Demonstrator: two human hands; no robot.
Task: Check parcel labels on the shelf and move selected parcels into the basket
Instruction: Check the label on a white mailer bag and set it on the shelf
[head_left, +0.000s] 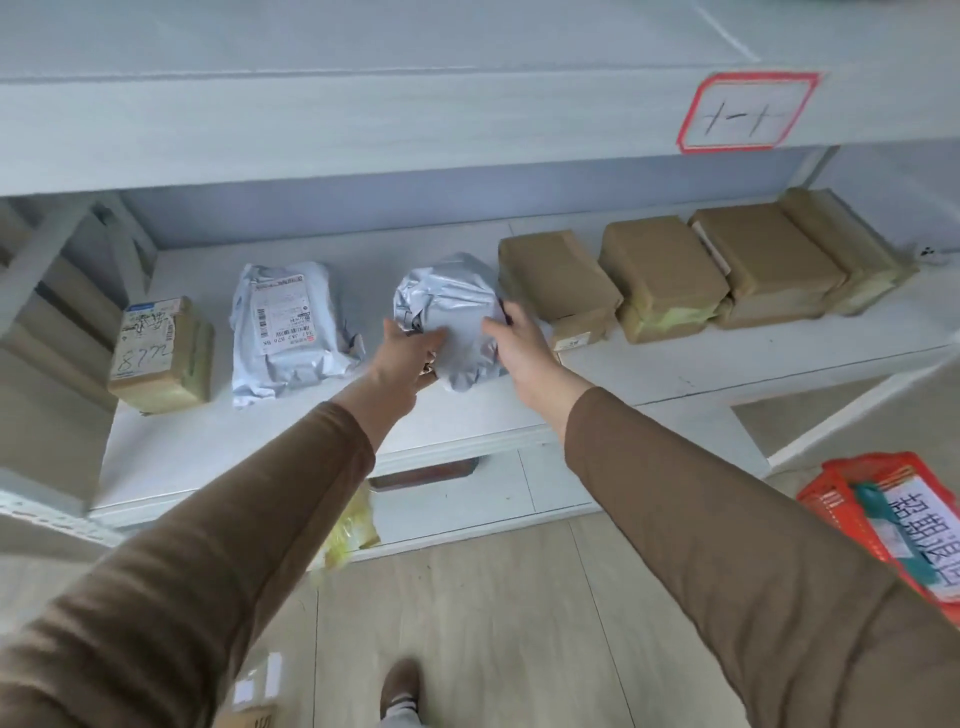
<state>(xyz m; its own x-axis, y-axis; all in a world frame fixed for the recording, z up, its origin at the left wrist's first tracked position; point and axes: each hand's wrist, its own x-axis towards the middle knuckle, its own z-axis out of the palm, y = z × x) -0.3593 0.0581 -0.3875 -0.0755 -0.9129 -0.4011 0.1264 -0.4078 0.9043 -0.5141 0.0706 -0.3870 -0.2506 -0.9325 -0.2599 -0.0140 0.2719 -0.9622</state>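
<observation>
A crumpled grey plastic parcel (451, 306) lies in the middle of the white shelf (311, 415), no label showing on its top. My left hand (408, 356) grips its near left side and my right hand (519, 345) grips its right side. To its left lies a second grey bag parcel (285, 332) with a white printed label facing up. The orange basket (852, 499) stands on the floor at the lower right, with a large white paper sign on it.
A taped brown box (161, 358) with handwriting sits at the shelf's left end. Several taped brown boxes (665, 275) line the right half. The upper shelf edge carries a red-framed tag (748, 111). A yellowish parcel (353, 525) lies on the lower shelf.
</observation>
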